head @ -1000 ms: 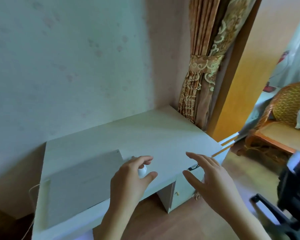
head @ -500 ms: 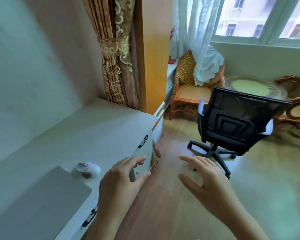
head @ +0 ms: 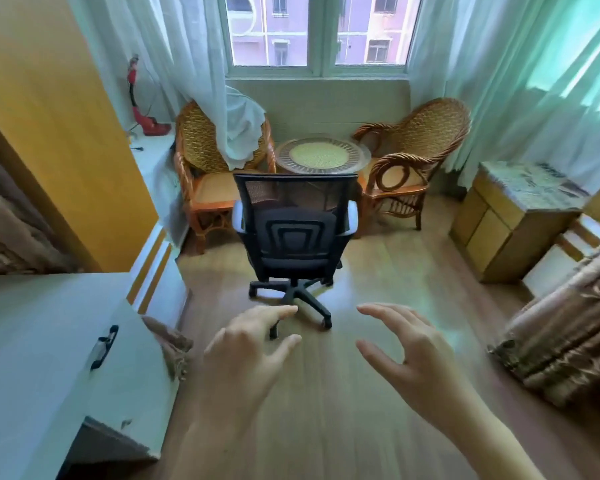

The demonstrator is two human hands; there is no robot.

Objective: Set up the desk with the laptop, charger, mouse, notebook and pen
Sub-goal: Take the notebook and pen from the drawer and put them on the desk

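The white counter [head: 32, 341] fills the lower left corner, showing only a bare stretch of its top and a drawer front with a dark handle [head: 104, 346]. No laptop, charger, mouse, notebook or pen is visible on this part; whether any sits elsewhere on the counter cannot be told. Both hands hover over the wooden floor [head: 378, 271], away from the counter. The left hand [head: 246, 355] has its fingers spread and relaxed, holding nothing. The right hand [head: 406, 355] is likewise spread and empty. Ahead, a black office chair [head: 293, 233] stands with its back to the viewer, between 2 wicker armchairs [head: 416, 161] and a small round table [head: 323, 154] under the window [head: 319, 32]. The task looks unfinished, and fetching an item seems likely.
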